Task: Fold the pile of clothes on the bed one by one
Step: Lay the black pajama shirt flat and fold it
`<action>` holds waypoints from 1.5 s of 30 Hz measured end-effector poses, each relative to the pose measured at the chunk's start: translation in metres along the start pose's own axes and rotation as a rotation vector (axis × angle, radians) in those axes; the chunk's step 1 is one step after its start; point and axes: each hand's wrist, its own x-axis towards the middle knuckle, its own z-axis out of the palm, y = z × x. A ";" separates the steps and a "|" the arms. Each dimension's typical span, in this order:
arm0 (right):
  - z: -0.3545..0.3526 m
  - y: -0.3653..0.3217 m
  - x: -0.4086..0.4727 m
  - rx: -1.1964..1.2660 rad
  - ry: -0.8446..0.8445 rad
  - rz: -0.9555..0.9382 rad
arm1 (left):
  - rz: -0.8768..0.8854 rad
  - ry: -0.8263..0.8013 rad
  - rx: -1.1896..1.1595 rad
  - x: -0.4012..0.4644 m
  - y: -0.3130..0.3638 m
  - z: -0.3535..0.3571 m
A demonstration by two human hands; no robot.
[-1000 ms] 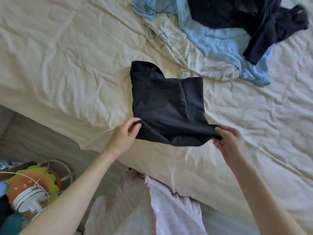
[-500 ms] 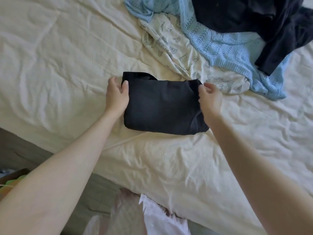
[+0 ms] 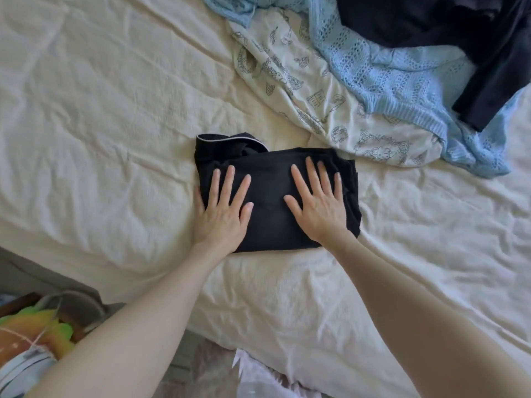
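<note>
A black garment (image 3: 270, 179) lies folded into a compact rectangle on the cream bed sheet (image 3: 115, 139), a thin pale-trimmed edge showing at its far left corner. My left hand (image 3: 222, 211) rests flat on its left half, fingers spread. My right hand (image 3: 319, 202) presses flat on its right half, fingers also spread. Neither hand grips the cloth. Behind it lies the unfolded pile: a white printed garment (image 3: 310, 90), a light blue knit (image 3: 402, 81) and a dark navy garment (image 3: 448, 33) on top at the far right.
The bed's near edge runs diagonally at lower left, with grey floor (image 3: 31, 280) beyond it. A colourful orange and green object (image 3: 34, 337) with cords sits on the floor at the bottom left. Pink-white fabric (image 3: 258, 380) shows at the bottom centre.
The near half of the black garment was lifted by both hands and folded over onto the far half. Both hands then let go of the edges and now lie flat on top.
</note>
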 end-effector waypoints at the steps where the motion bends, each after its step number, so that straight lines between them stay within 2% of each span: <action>1: 0.002 0.001 0.002 0.013 -0.024 -0.013 | -0.013 -0.039 0.002 0.004 0.001 0.002; 4: -0.005 0.002 0.005 0.095 -0.048 -0.026 | 0.021 -0.078 -0.065 0.010 0.001 -0.007; 7: -0.024 0.001 -0.002 0.365 0.010 -0.009 | 0.135 0.131 -0.405 -0.005 -0.005 -0.028; 8: -0.032 0.002 -0.007 0.487 0.073 0.012 | 0.109 0.213 -0.511 -0.013 -0.008 -0.032; 10: -0.043 0.011 -0.017 0.593 0.297 0.104 | -0.104 0.274 -0.681 -0.025 -0.018 -0.038; 12: -0.050 0.025 -0.022 0.676 0.432 0.357 | -0.434 0.165 -0.902 -0.024 -0.026 -0.044; 13: -0.053 0.033 -0.020 0.768 0.385 0.530 | -0.556 0.100 -1.000 -0.020 -0.029 -0.047; 15: -0.054 0.052 -0.014 1.080 0.112 0.803 | -0.637 0.014 -1.134 -0.009 -0.032 -0.054; 17: -0.054 0.065 -0.011 1.215 -0.134 0.822 | -0.630 -0.092 -1.231 0.000 -0.032 -0.059; 21: -0.054 0.078 -0.009 1.279 -0.271 0.727 | -0.679 -0.198 -1.328 0.009 -0.033 -0.066; 24: -0.053 0.082 -0.008 1.345 -0.340 0.716 | -0.638 -0.244 -1.330 0.006 -0.032 -0.070; 34: -0.093 0.076 -0.046 1.508 -0.388 0.764 | -0.527 0.024 -1.275 -0.026 -0.016 -0.114; 39: -0.123 0.056 -0.098 1.543 -0.343 0.773 | -0.474 0.072 -1.291 -0.074 -0.013 -0.141; 45: -0.140 0.036 -0.195 1.659 -0.277 0.790 | -0.365 0.050 -1.254 -0.143 -0.010 -0.163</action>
